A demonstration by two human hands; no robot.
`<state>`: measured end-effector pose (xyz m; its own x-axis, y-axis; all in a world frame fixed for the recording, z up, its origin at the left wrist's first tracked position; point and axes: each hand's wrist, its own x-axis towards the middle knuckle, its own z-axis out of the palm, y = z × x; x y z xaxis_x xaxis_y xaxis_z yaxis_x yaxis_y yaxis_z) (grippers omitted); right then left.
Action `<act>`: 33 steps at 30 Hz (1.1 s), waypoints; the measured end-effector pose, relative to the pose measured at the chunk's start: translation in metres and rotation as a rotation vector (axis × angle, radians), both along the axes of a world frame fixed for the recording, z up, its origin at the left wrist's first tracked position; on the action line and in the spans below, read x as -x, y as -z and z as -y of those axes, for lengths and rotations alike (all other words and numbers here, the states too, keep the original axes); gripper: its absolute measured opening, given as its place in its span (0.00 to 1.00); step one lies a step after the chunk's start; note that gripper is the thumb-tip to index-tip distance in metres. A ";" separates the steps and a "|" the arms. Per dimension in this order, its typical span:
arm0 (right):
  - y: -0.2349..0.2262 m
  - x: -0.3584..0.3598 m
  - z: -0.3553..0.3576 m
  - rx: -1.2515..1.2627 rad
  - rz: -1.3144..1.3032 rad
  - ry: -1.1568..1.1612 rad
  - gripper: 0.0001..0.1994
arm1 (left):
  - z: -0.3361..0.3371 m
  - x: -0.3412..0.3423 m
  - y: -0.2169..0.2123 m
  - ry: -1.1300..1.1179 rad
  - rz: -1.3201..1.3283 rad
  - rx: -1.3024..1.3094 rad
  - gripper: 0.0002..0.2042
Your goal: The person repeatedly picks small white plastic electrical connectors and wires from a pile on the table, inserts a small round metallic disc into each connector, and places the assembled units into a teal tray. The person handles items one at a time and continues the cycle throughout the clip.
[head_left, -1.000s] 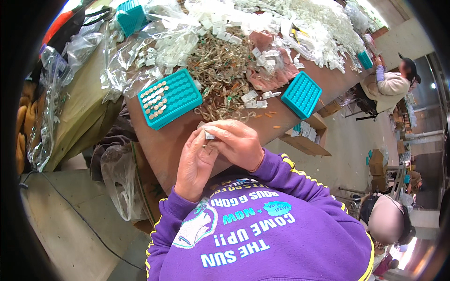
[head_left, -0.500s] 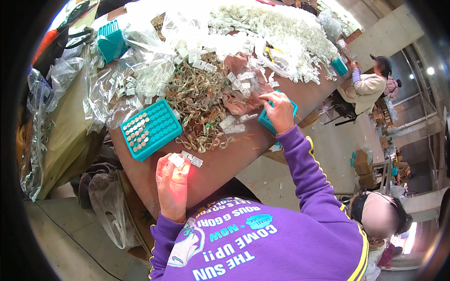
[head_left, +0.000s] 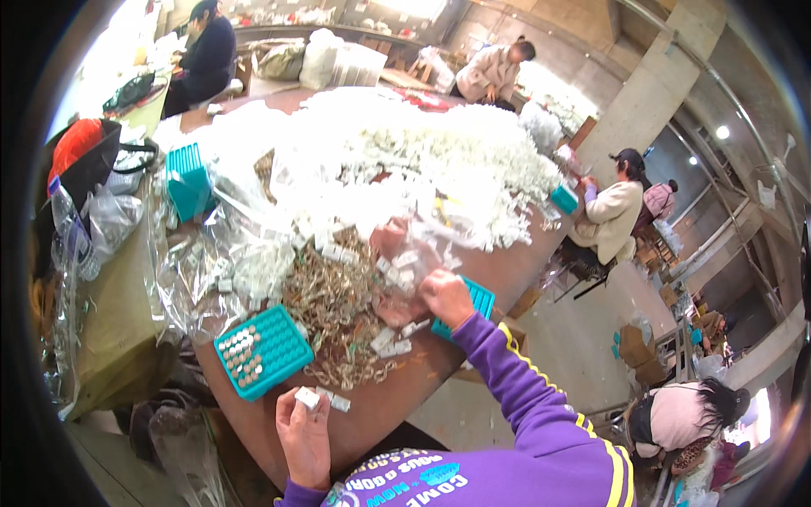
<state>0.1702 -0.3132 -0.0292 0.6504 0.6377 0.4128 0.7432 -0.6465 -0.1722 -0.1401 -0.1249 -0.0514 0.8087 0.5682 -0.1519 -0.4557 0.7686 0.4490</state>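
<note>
In left hand: small white part

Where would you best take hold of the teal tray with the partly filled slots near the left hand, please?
Probably by the teal tray's two long edges, from above on the near-right end: it lies flat, that end's slots are empty, and the left hand is closest.

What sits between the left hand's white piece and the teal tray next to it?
Nothing visible. The left hand holds the white piece just below the teal tray; only bare brown table lies between them.
</note>
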 end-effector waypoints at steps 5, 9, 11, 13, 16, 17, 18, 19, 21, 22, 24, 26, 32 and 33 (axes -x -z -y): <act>-0.005 0.002 -0.002 -0.056 -0.018 -0.020 0.04 | -0.001 0.004 0.006 -0.027 -0.067 -0.083 0.12; -0.004 0.000 -0.005 -0.020 -0.007 -0.038 0.04 | -0.001 0.006 0.012 -0.026 -0.059 -0.102 0.12; -0.004 -0.001 -0.005 -0.016 -0.005 -0.038 0.04 | -0.002 0.005 0.015 -0.014 -0.060 -0.091 0.12; -0.005 0.000 -0.005 -0.026 -0.016 -0.028 0.04 | -0.002 0.005 0.015 0.002 -0.060 -0.078 0.11; -0.007 0.000 -0.005 -0.032 0.009 -0.026 0.03 | -0.004 0.002 0.012 -0.018 -0.080 -0.084 0.11; -0.008 0.000 -0.005 -0.047 -0.015 -0.031 0.04 | -0.003 0.002 0.010 -0.009 -0.050 -0.061 0.10; -0.009 0.000 -0.005 -0.060 -0.038 -0.031 0.04 | -0.002 0.002 0.007 -0.001 -0.022 -0.037 0.09; -0.011 -0.001 -0.004 -0.064 -0.076 -0.014 0.04 | -0.002 0.002 0.005 0.006 0.012 -0.006 0.09; -0.014 -0.002 -0.003 -0.108 -0.019 -0.016 0.03 | -0.001 0.003 0.000 0.008 -0.023 -0.043 0.08; -0.015 -0.001 -0.002 -0.139 -0.017 -0.019 0.03 | -0.001 0.003 -0.001 0.022 -0.033 -0.057 0.09; -0.020 0.000 0.000 -0.210 -0.034 -0.023 0.03 | -0.001 0.002 0.000 0.032 -0.025 -0.067 0.09; -0.025 0.005 0.001 -0.407 -0.242 -0.025 0.04 | -0.002 0.001 0.003 0.039 -0.010 -0.041 0.10; -0.047 0.038 -0.004 -0.840 -1.164 -0.134 0.06 | -0.004 0.000 0.010 0.068 0.016 0.033 0.11; -0.051 0.044 -0.006 -0.859 -1.239 -0.122 0.06 | -0.004 0.000 0.010 0.067 0.017 0.036 0.11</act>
